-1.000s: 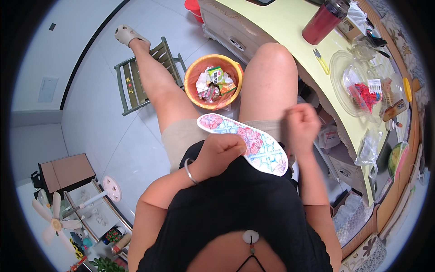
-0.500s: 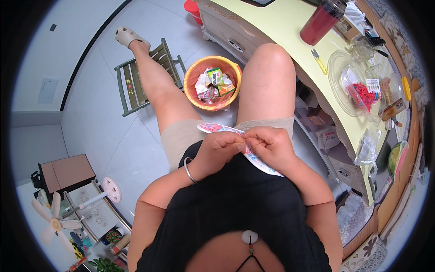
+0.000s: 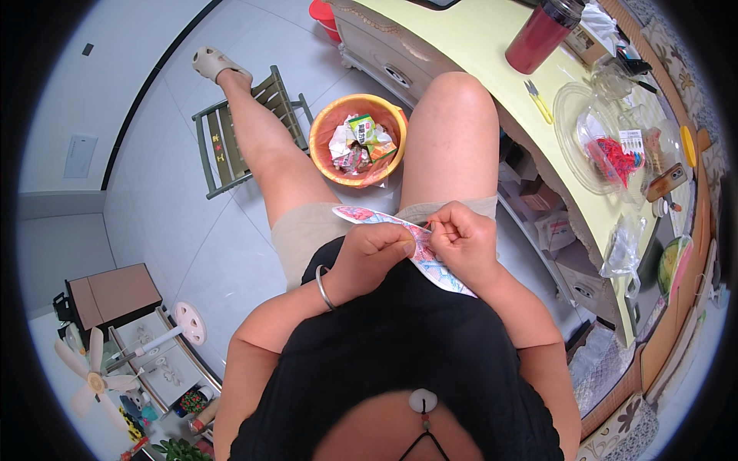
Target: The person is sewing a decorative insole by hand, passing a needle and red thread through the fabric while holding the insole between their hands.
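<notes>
A white-edged insole with a red and blue stitched pattern lies slanted across my lap. My left hand, silver bangle at its wrist, is closed on the insole's near edge, thumb on top. Just right of it, my right hand is pinched shut above the patterned face. A bit of red shows at its fingertips, perhaps thread; a needle is too small to make out. Both hands hide part of the insole's middle.
An orange waste bin with wrappers stands on the floor between my legs, beside a slatted folding stool. On the yellow desk at right are yellow-handled snips, a red flask and a plastic tray with red thread.
My right hand has drawn a little away from the left, to the right and up, opening a gap that shows more of the insole's pattern. The left hand keeps its hold.
</notes>
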Motion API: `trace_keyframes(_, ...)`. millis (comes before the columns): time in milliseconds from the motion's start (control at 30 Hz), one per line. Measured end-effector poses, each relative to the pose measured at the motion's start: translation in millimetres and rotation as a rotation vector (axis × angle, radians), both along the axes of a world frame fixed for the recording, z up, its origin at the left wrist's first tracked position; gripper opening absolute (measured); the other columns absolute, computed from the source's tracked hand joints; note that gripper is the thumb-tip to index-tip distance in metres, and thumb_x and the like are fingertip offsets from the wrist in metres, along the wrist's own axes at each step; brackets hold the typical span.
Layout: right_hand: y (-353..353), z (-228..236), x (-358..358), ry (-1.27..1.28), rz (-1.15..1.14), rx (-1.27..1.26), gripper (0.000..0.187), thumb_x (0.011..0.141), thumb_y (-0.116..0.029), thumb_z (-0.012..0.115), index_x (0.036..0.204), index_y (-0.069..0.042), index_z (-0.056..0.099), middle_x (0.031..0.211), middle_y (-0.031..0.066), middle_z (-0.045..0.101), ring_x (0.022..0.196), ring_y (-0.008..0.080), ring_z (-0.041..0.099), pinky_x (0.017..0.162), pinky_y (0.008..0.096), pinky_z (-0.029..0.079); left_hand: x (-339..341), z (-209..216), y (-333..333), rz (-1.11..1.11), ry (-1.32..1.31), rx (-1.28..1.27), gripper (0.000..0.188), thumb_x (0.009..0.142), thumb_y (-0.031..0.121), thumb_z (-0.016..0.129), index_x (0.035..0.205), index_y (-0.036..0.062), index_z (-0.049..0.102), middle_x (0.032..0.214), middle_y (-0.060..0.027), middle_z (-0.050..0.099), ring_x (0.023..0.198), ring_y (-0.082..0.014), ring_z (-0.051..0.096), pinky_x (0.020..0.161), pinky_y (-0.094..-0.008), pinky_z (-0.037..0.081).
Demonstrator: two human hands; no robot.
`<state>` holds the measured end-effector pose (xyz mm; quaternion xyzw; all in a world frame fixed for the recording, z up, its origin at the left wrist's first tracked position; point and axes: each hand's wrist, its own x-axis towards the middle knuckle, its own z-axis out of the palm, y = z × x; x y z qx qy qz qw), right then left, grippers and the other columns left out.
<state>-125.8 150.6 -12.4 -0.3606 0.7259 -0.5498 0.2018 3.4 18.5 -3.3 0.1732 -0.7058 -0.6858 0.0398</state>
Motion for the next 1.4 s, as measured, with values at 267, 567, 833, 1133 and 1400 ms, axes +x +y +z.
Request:
trace_keyframes(267,6.9,-2.7,-1.5,-0.064,-0.032,0.017,0.006,0.079,0.005,0.059,0.079,-0.001,0.059,0.055,-0.0046,0.047,0.052,0.0003,0.04,0.046,0.0185,0.034,-0.8,-4.3,-0.4,-0.013,-0.023,0.029,0.013,0.089,0.009,0.056,0.08,0.0011,0.062,0.066,0.004,0.054,0.053,-0.0023,0.043,0.048,-0.019,0.035)
trace_keyframes(567,16.9,9.2,-31.6,-0.392,-0.078,0.066,0.008,0.086,-0.011,0.062,0.084,-0.003,0.064,0.064,-0.0078,0.052,0.057,0.0003,0.042,0.053,0.0165,0.035,6.0,1.6,-1.8,0.117,-0.076,0.293,0.016,0.092,0.01,0.054,0.087,-0.0023,0.062,0.057,0.0015,0.044,0.047,-0.0058,0.036,0.045,-0.0212,0.028)
trace_keyframes(833,-2.9,17.1,-11.2,-1.108,0.362,0.098,0.028,0.083,0.0,0.061,0.111,0.004,0.058,0.065,-0.0042,0.053,0.051,-0.0001,0.042,0.046,0.0156,0.031,0.1,13.7,0.8,0.137,-0.009,0.048,0.015,0.092,0.009,0.055,0.091,-0.0019,0.065,0.063,-0.0002,0.053,0.053,-0.0058,0.044,0.049,-0.0204,0.035)
trace_keyframes(1133,-6.4,11.8,-5.5,-1.23,0.4,0.056,0.009,0.085,-0.003,0.062,0.093,-0.001,0.062,0.069,-0.0024,0.056,0.05,0.0014,0.041,0.044,0.0155,0.029,-2.1,16.6,-10.1,0.374,0.128,-0.139,0.013,0.09,0.008,0.059,0.094,-0.0005,0.066,0.069,0.0002,0.058,0.058,-0.0053,0.048,0.054,-0.0195,0.039)
trace_keyframes(1400,-21.0,4.8,-2.2,-1.12,0.359,0.063,0.021,0.085,-0.004,0.06,0.106,-0.003,0.061,0.066,-0.0048,0.051,0.048,0.0012,0.034,0.044,0.0176,0.026,-5.6,18.0,-19.9,0.209,0.145,0.453,0.018,0.094,0.014,0.052,0.1,-0.0013,0.06,0.065,0.005,0.046,0.054,-0.0023,0.034,0.048,-0.0184,0.026)
